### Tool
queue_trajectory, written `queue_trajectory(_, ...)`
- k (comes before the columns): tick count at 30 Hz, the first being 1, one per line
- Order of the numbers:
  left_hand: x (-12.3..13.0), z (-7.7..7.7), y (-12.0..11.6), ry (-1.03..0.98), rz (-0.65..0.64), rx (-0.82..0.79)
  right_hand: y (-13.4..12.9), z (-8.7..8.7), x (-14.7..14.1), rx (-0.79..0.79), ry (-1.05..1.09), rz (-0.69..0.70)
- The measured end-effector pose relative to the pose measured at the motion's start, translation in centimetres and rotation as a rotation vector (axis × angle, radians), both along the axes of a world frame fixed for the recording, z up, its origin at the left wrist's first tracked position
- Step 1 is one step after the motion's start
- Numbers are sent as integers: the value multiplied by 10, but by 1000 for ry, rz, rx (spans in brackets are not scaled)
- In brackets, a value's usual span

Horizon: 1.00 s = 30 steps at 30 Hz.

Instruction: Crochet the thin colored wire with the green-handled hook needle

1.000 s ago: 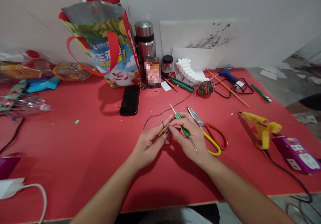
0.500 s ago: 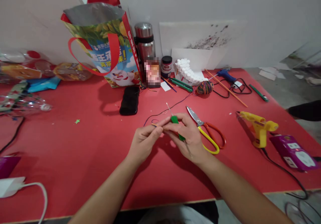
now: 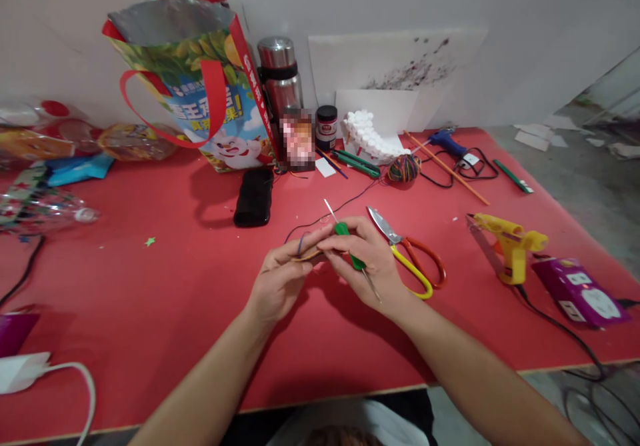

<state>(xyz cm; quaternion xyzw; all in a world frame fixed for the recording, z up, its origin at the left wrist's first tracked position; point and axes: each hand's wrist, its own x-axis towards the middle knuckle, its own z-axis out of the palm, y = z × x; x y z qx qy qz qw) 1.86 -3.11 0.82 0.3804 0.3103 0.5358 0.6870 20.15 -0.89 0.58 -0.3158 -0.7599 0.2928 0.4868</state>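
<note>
Your left hand (image 3: 280,285) has lowered its thumb, baring more of the thin strip (image 3: 307,255) clamped between both grips, near centre; your right hand (image 3: 373,258) also clasps the green-handled tool (image 3: 342,229). Yarn (image 3: 350,201) trails right, seemingly uncut: work looks unfinished.

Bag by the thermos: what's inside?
Silver lining shows at the open mouth of the bag. Anything lower down is hidden by its front panel, so contents can't be told.
</note>
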Motion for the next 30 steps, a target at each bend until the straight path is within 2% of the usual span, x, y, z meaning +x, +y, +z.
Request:
queue_trajectory(3,-1,1,1,-64,-30,21,1,0,0,-10,29,11)
queue_trajectory(5,0,1,3,-76,-26,-24,1,1,-1,0,27,15)
queue_trajectory(8,2,-2,6,-1,8,-86,1,2,-2,22,23,19)
queue_trajectory(17,-4,-19,6,157,67,-36,0,1,-5,-54,36,12)
queue_trajectory(20,-2,-18,6,164,78,-27,-1,4,-7,-56,44,2)
queue_trajectory(23,2,-13,5,123,93,-24,-3,9,-9,-79,83,-67)
queue_trajectory(25,5,-8,4,67,106,-30,-3,11,-10,-167,140,-131)
queue_trajectory(27,5,-3,4,19,80,-40,-1,10,-10,-339,239,-121)
queue_trajectory(30,3,2,3,-28,60,-31,3,5,-11,-687,347,115)
